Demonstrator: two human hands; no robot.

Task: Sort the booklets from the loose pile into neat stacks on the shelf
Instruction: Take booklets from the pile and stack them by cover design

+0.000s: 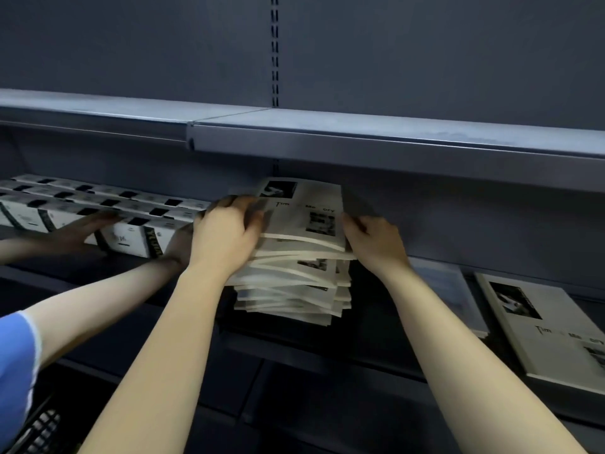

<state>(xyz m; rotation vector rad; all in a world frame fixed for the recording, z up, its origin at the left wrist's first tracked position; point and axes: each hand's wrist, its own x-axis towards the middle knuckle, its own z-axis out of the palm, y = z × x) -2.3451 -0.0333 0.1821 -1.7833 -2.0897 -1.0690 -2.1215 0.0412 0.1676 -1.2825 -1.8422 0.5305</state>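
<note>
A tall, uneven stack of white booklets with black photos on the covers stands on the dark shelf in the middle. My left hand grips the upper booklets at their left edge, fingers over the top cover. My right hand holds the same upper booklets at their right edge. The top few booklets are tilted up and skewed against those below. A single booklet of the same kind lies flat on the shelf at the right.
Another person's hands and arm in a blue sleeve rest on rows of white boxes at the left. An upper grey shelf overhangs closely above the stack. A dark crate sits bottom left.
</note>
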